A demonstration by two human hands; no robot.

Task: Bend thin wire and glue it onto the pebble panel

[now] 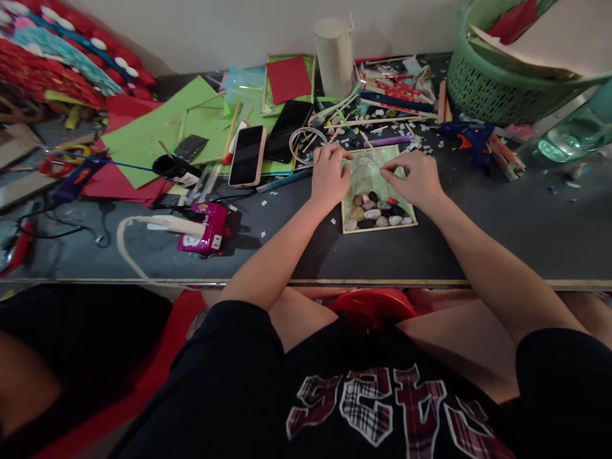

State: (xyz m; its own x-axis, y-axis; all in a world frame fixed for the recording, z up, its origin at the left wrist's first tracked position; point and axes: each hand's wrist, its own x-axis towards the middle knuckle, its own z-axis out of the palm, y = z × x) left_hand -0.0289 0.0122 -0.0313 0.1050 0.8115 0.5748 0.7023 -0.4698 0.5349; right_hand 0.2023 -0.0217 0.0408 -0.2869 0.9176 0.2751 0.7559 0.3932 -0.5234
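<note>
A small rectangular picture frame (380, 230) with a pale rim and green backing lies on the dark table in front of me. Smooth pebbles (371, 214) in black, white, brown and red fill its lower part, and thin pencil-like lines mark the upper part. My left hand (329, 173) rests over the frame's left edge, fingers bent forward and thumb apart from them. Over the right side, my right hand (415, 178) pinches thumb and finger together at the end of a thin pale stick (372, 146), which slants up and left above the backing.
Scraps, sticks and a purple pen (394, 140) lie behind the frame. To the right are a blue glue gun (471, 137), a green basket (497, 89) and a glass (568, 140). Phones (247, 156), a tape ring (307, 145) and a magenta power adapter (214, 226) sit left.
</note>
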